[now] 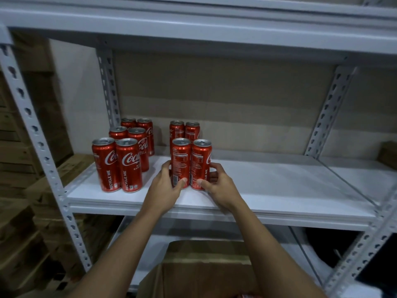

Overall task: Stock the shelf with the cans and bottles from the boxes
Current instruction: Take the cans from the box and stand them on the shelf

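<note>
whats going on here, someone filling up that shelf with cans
Yes. A person is stocking a white shelf with red cola cans. The left hand grips one can and the right hand grips the can beside it, both standing on the shelf. Two more cans stand behind them and six in a group to the left. A cardboard box sits below.

Ten upright red cans (181,162) on shelf (279,190)

Both forearms outstretched — left hand (165,188) and right hand (219,186) each with curled, gripping fingers (211,166).
</note>
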